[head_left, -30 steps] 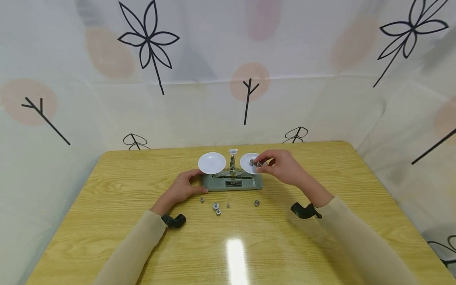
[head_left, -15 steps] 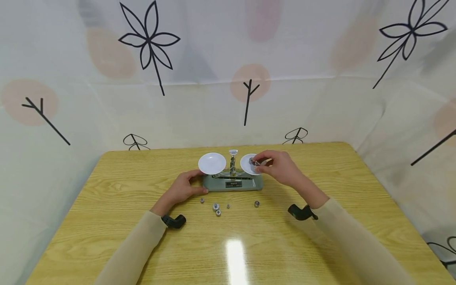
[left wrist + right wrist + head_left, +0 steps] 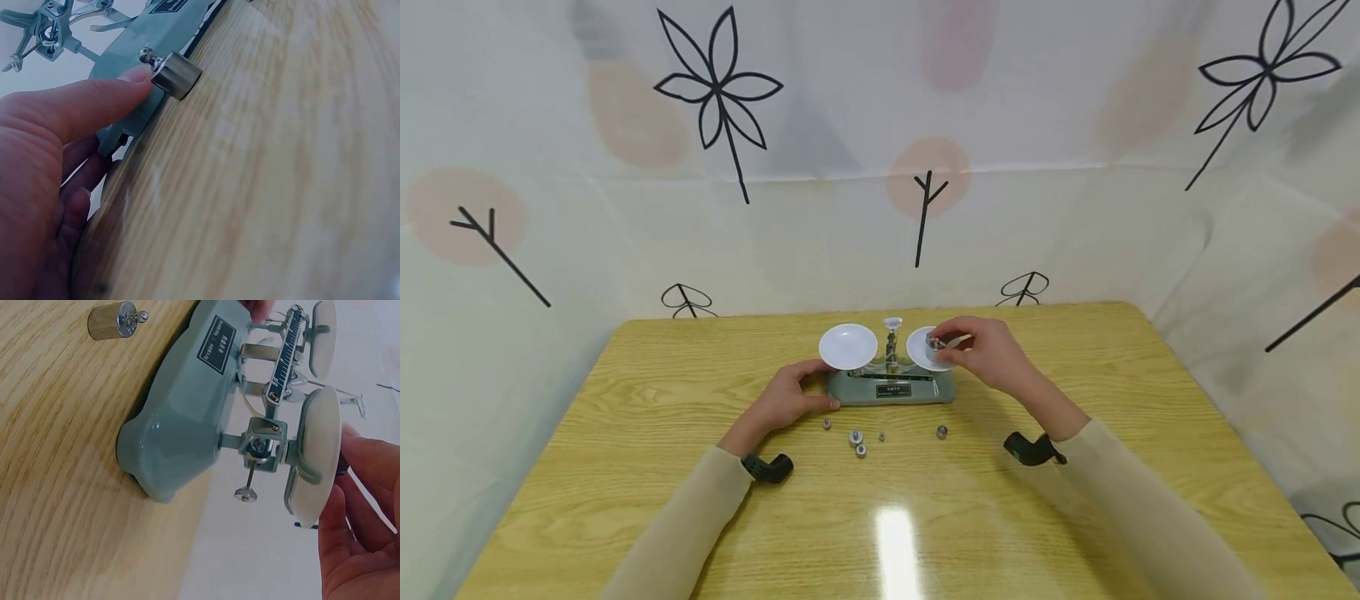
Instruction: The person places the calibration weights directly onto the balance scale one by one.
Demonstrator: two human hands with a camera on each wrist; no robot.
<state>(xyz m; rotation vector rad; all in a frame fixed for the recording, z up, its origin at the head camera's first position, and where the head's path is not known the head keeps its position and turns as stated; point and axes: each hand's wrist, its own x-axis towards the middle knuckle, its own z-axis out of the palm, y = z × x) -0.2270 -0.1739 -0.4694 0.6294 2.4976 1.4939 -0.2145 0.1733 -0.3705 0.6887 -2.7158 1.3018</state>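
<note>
A grey-green balance scale (image 3: pixel 917 394) stands on the table with a white left pan (image 3: pixel 847 347) and a white right pan (image 3: pixel 916 350). My left hand (image 3: pixel 784 397) grips the left end of its base, thumb in front and fingers behind. Over the right pan, my right hand (image 3: pixel 992 353) pinches a small metal weight (image 3: pixel 936 342) between thumb and fingertips. Another weight appears to be close against it, but the fingers partly hide both. In the right wrist view, the pan's rim covers most of what the fingers hold.
Several metal weights lie before the scale: a larger one (image 3: pixel 856 437), one touching it (image 3: pixel 861 451), a tiny one (image 3: pixel 882 437), one by my left thumb (image 3: pixel 827 424) and one at right (image 3: pixel 942 432). A patterned cloth (image 3: pixel 820 233) hangs behind the wooden table (image 3: pixel 700 350).
My right hand has shifted slightly left over the right pan, bringing the pinched weight closer to the other one there. My left hand keeps its grip on the base.
</note>
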